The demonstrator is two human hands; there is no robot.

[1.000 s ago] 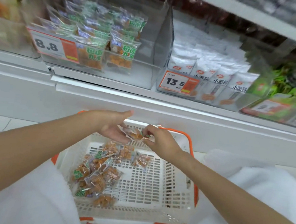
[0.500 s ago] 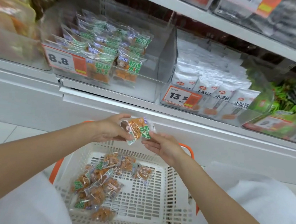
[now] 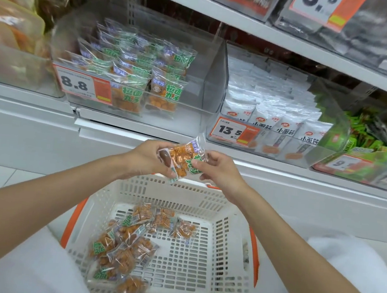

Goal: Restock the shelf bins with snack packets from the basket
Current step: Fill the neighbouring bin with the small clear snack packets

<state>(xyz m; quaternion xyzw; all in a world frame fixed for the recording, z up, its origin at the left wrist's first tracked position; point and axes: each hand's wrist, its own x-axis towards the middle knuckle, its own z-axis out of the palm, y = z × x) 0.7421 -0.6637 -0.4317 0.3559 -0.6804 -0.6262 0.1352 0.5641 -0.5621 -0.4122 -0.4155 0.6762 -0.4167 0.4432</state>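
Orange-filled packet (image 3: 183, 158) sits pinched between your left hand (image 3: 145, 159) and right hand (image 3: 219, 171), above the far rim of the basket (image 3: 194, 194); next, probably lift it into the matching bin (image 3: 208, 88).

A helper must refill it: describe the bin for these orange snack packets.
On the white shelf above the white plastic basket, find the clear plastic bin of green-lettered orange snack packets. It bears the 8.8 tag; its right neighbour shows 13.5.

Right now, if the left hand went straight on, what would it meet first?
The left hand would likely meet the right hand, just across the snack packet both hold.
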